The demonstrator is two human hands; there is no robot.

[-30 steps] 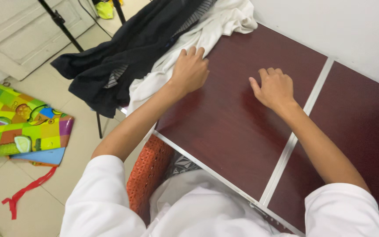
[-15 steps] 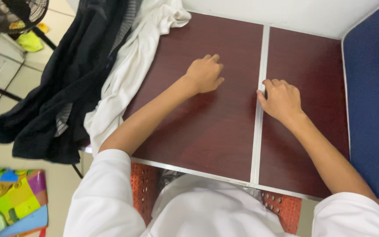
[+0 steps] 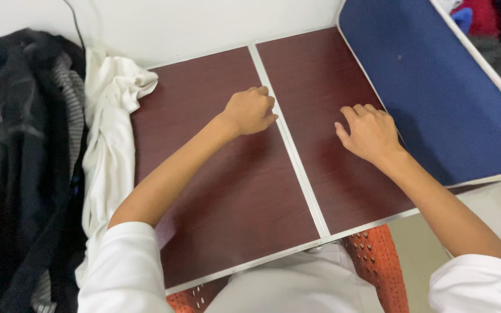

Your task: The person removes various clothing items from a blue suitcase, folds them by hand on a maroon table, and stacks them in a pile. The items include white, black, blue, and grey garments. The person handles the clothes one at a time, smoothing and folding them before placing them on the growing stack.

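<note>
My left hand (image 3: 250,110) rests on the dark red folding table (image 3: 227,191) with its fingers curled and nothing in it, just left of the metal strip (image 3: 288,145) that splits the tabletop. My right hand (image 3: 369,132) lies palm down on the right half, fingers loosely bent, also holding nothing, close to the edge of a blue padded mat (image 3: 436,87). A white garment (image 3: 108,150) lies along the table's left edge, well apart from my left hand.
A pile of black and grey striped clothes (image 3: 24,168) hangs left of the white garment. The blue mat covers the table's right side. An orange perforated chair (image 3: 378,261) shows under the table's near edge. A white wall runs behind.
The view has swung to the right. My left hand came off the white garment and moved right onto the bare tabletop near the strip. My right hand stays resting on the table.
</note>
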